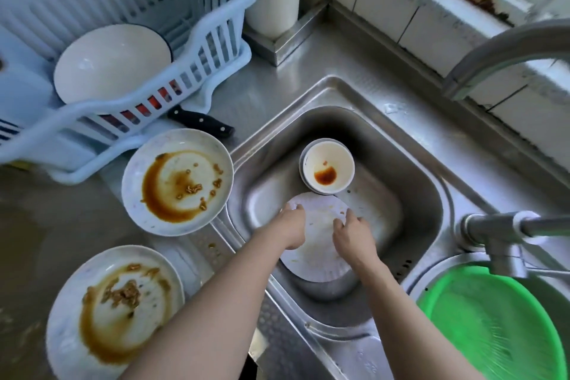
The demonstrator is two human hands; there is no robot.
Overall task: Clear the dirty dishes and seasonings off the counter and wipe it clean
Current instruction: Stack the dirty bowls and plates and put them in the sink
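A white plate (317,244) lies in the steel sink (410,194). My left hand (291,225) grips its far left rim. My right hand (353,236) grips its right side, fingers curled over the edge. Just beyond the plate stand stacked white bowls (327,163), the top one holding brown sauce. On the counter to the left sit two dirty plates with sauce and food bits, one by the sink's edge (177,182) and one nearer me (114,311).
A pale blue dish rack (216,49) holding a white bowl (111,62) stands at the back left, a black knife handle (200,125) beneath it. A green basin (490,324) fills the right sink. The tap (499,49) arches over from the right.
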